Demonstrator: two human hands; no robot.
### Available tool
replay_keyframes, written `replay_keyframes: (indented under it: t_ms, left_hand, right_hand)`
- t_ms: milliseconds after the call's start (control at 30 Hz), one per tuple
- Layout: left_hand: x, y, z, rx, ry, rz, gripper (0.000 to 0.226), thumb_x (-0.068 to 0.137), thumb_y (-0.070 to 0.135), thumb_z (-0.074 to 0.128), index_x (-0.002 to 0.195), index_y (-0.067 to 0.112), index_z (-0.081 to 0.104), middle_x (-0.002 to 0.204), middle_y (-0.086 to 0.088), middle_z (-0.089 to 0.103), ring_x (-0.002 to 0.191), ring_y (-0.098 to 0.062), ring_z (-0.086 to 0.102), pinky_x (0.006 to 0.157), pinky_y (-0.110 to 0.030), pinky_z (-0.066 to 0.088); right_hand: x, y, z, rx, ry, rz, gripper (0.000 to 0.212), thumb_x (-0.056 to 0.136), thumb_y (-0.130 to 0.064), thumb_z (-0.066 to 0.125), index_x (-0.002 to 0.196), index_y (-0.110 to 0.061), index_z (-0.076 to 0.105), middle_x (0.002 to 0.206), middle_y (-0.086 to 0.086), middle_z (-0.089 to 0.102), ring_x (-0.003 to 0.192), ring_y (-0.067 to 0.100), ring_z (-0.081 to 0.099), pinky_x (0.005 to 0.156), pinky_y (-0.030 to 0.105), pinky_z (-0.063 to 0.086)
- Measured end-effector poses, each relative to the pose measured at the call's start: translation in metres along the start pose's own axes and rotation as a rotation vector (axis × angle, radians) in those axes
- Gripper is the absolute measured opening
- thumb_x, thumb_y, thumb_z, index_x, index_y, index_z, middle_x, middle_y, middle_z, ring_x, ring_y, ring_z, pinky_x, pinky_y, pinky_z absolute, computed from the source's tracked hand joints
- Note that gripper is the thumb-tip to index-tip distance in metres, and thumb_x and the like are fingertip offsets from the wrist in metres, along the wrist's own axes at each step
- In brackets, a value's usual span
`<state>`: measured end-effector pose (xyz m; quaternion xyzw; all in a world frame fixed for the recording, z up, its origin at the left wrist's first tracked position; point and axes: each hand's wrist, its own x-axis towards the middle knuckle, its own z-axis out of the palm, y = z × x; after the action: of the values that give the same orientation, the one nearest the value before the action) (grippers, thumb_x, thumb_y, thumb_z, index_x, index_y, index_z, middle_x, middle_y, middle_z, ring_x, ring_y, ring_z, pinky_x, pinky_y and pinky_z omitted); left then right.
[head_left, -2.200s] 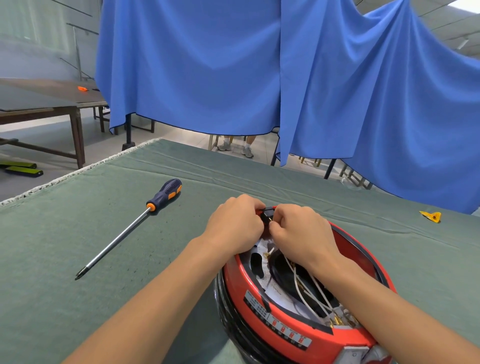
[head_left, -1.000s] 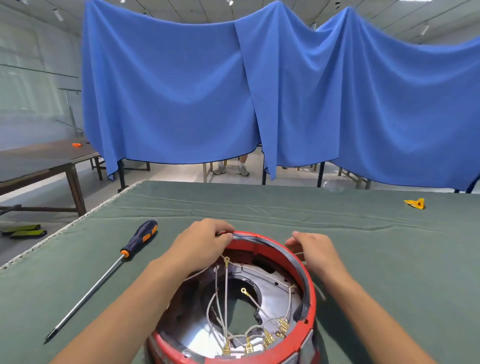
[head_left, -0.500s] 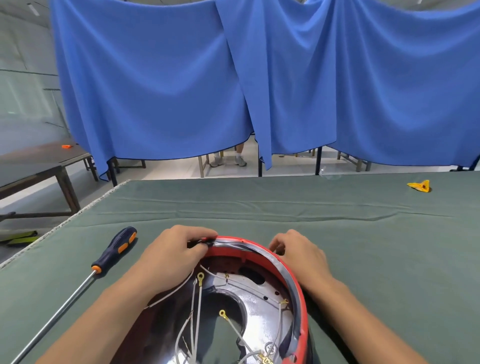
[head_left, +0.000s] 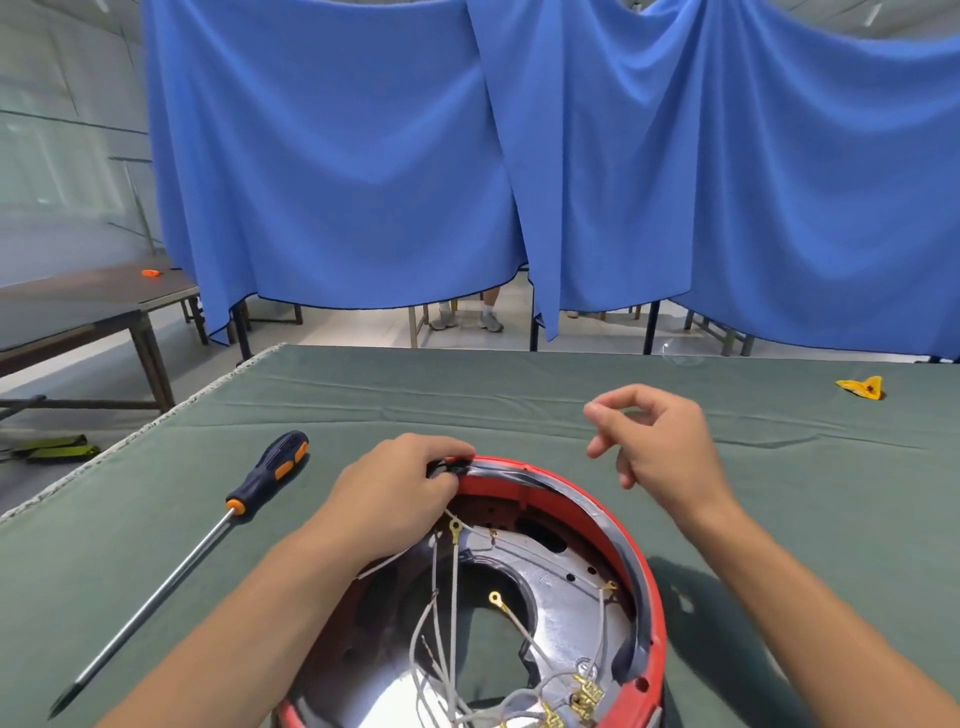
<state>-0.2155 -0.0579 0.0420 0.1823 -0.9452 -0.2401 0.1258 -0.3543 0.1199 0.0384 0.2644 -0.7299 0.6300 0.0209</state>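
On red rim (head_left: 493, 487), curled left hand (head_left: 400, 493)

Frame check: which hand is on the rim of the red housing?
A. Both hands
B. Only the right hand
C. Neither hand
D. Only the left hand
D: the left hand grips the far rim of the red housing, while the right hand hovers clear of it above the green cloth, fingers loosely curled with nothing visible in them.
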Motion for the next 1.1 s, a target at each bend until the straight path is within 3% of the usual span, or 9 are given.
replay_keyframes:
  t_ms: [267, 433, 733, 900, 1100]
  left_hand:
    - [-0.002, -0.005, -0.002, -0.161, 0.126, -0.076, 0.033, 0.088, 0.008, 0.046, 0.109, 0.021, 0.067, 0.113, 0.001, 0.067, 0.112, -0.02, 0.057, 0.097, -0.036, 0.044]
    - [-0.012, -0.007, -0.006, -0.118, 0.16, -0.11, 0.037, 0.085, 0.008, 0.046, 0.106, 0.027, 0.07, 0.113, 0.0, 0.068, 0.108, -0.023, 0.058, 0.094, -0.037, 0.047]
    - [-0.02, -0.008, -0.016, -0.008, 0.073, -0.012, 0.04, 0.086, 0.012, 0.047, 0.112, 0.034, 0.068, 0.115, 0.005, 0.068, 0.11, -0.02, 0.058, 0.093, -0.038, 0.049]
    - [-0.021, -0.019, -0.025, -0.015, 0.035, 0.015, 0.036, 0.09, 0.015, 0.051, 0.109, 0.04, 0.07, 0.115, 0.013, 0.068, 0.11, -0.014, 0.059, 0.092, -0.035, 0.05]
    - [-0.016, -0.024, -0.016, -0.106, 0.039, -0.022, 0.023, 0.094, 0.03, 0.054, 0.109, 0.031, 0.071, 0.111, 0.008, 0.069, 0.106, -0.014, 0.059, 0.093, -0.039, 0.048]
  right_hand:
    - [-0.025, -0.056, 0.017, -0.117, -0.35, 0.014, 0.008, 0.085, -0.003, 0.067, 0.084, -0.009, 0.072, 0.069, 0.005, 0.073, 0.045, 0.004, 0.049, 0.044, 0.011, 0.038]
    - [-0.042, -0.059, 0.034, -0.18, -0.487, 0.005, 0.017, 0.081, 0.001, 0.069, 0.091, -0.013, 0.07, 0.075, 0.001, 0.075, 0.068, 0.01, 0.07, 0.061, 0.012, 0.049]
    - [-0.055, -0.045, 0.056, -0.29, -0.466, 0.021, 0.013, 0.081, -0.009, 0.072, 0.069, -0.011, 0.068, 0.059, 0.005, 0.071, 0.054, 0.013, 0.067, 0.051, 0.015, 0.047]
    - [-0.055, -0.047, 0.053, -0.273, -0.435, 0.016, 0.012, 0.082, -0.009, 0.071, 0.071, -0.012, 0.068, 0.062, 0.004, 0.071, 0.054, 0.016, 0.068, 0.047, 0.014, 0.045]
    - [-0.056, -0.049, 0.049, -0.28, -0.402, -0.015, 0.009, 0.08, -0.01, 0.073, 0.072, -0.013, 0.069, 0.064, 0.002, 0.072, 0.059, 0.015, 0.069, 0.05, 0.012, 0.044]
